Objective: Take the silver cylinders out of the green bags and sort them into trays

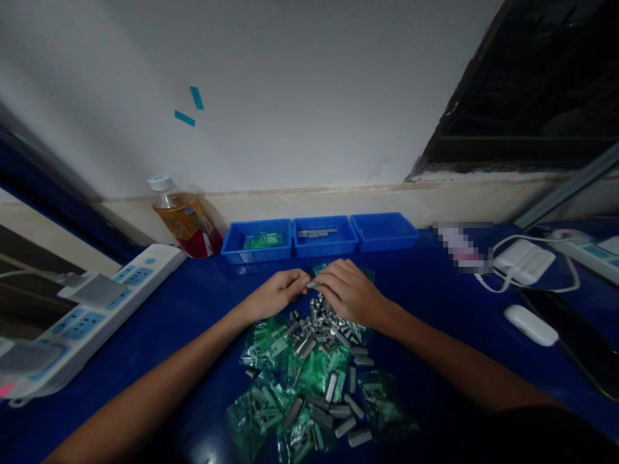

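My left hand and my right hand meet over the middle of the blue table. Between their fingertips is a small silver metal pin, pinched by the right hand and touched by the left fingers, which are closed at its end. Just below lies a heap of small metal parts. Around and under the heap are green plastic bags with slim parts inside. Nearer to me, several grey metal bars lie loose among more green bags.
Three blue trays line the wall: the left tray holds green bags, the middle tray metal rods. A drink bottle and power strip stand left. Right are a white charger, white earbud case and dark phone.
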`<state>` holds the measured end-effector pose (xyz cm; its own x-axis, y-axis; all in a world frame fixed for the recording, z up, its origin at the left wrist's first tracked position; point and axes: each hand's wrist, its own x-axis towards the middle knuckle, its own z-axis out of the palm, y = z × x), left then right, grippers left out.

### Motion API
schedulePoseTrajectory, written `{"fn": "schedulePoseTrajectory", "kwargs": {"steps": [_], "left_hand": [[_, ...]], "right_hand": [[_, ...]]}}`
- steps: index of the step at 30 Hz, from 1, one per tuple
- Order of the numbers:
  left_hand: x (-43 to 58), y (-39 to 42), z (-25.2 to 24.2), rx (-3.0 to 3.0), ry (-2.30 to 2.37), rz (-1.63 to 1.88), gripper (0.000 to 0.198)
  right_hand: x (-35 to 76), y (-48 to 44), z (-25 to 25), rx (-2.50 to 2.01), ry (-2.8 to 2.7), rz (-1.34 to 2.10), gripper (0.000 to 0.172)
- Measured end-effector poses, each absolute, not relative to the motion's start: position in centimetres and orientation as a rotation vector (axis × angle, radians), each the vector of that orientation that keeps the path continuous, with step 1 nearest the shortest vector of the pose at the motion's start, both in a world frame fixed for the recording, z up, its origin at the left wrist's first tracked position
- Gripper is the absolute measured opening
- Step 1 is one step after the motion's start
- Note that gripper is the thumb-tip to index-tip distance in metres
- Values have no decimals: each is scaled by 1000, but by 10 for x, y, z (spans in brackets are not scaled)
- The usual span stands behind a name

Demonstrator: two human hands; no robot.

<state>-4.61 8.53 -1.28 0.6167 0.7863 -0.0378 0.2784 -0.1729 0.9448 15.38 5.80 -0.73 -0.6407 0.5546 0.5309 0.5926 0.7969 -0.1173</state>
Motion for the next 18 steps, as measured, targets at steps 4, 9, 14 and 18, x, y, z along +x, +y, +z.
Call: {"fn": "schedulePoseTrajectory", "kwargs": {"steps": [4,9,14,18], "left_hand": [[-46,87,-15,1852,938,631,40],[-49,89,-20,2345,1075,696,28],[-50,88,-26,2528,1109,566,22],[-51,87,-26,2499,1153,579,14]], "right_hand": [[160,68,-9,-830,-2342,-2,14],[189,120,11,-1147,-2185,-158,14],[195,177,32,-1553,-2613,-315,16],[178,197,35,-1547,-2778,-296,14]]}}
